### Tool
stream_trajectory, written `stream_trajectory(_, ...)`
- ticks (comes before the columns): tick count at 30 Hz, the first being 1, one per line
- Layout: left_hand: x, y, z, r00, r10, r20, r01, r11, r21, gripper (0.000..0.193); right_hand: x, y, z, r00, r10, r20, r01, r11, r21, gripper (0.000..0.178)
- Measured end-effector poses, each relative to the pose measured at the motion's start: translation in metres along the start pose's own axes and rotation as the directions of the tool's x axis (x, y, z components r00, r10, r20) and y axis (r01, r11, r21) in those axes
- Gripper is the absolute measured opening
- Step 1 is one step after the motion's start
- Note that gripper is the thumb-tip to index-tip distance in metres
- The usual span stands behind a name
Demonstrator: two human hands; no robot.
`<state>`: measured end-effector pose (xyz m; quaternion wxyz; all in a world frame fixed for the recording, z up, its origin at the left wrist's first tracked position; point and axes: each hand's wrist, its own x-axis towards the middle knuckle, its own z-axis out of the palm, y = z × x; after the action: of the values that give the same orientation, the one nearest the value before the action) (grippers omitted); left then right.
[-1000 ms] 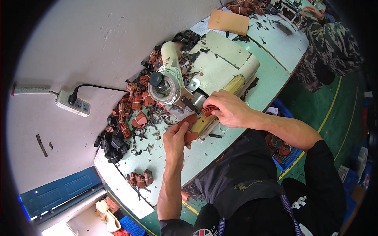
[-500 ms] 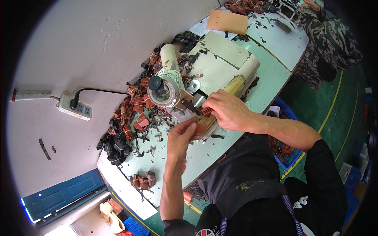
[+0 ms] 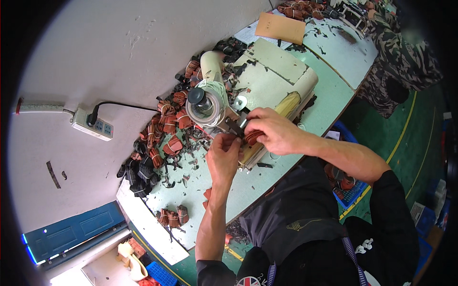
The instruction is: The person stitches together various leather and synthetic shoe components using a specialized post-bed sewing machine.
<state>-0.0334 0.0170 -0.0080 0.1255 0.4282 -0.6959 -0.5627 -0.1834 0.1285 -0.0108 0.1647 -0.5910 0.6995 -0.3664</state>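
Note:
At the working end of a cream machine (image 3: pixel 279 59) both my hands are close together. My right hand (image 3: pixel 275 132) is closed round a small bundle of reddish-brown strips (image 3: pixel 254 137), just below the machine's metal parts. My left hand (image 3: pixel 223 158) is pinched, thumb against fingers, beside that bundle; what it grips is hidden by the fingers. Above my hands stands a round holder wound with pale cord (image 3: pixel 217 90), with a black knob (image 3: pixel 196 96) on top. Yellowish tape or wrap (image 3: pixel 289 104) covers part of the machine's near side.
Tied reddish-brown bundles (image 3: pixel 172 145) and black ones (image 3: pixel 141 177) line the wall side of the table (image 3: pixel 191 209). Dark scraps are scattered about. Several bundles (image 3: pixel 173 217) stand at the front left. A brown envelope (image 3: pixel 280 27) lies behind. A co-worker's camouflage clothing (image 3: pixel 403 52) shows far right.
My left hand has moved slightly up, closer to the machine's metal parts. My right hand keeps its hold on the bundle. The whole view has shifted a little.

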Motion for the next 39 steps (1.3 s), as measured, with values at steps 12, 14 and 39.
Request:
stream_trajectory(12, -0.056, -0.054, -0.05, 0.947, -0.08, -0.311, 0.029, 0.986, -0.165, 0.016, -0.015, 0.015, -0.028, 0.695, -0.617, -0.369, 0.443, 0.772, -0.457, 0.053)
stream_trajectory(14, -0.068, -0.065, -0.058, 0.924, -0.114, -0.364, 0.065, 0.988, -0.143, 0.016, -0.014, 0.021, -0.028, 0.721, -0.595, -0.355, 0.407, 0.778, -0.479, 0.052)
stream_trajectory(39, -0.17, -0.2, -0.087, 0.727, -0.196, -0.658, 0.461, 0.85, 0.256, 0.039, -0.066, -0.067, 0.128, 0.958, 0.057, 0.28, -0.174, 0.894, 0.414, 0.018)
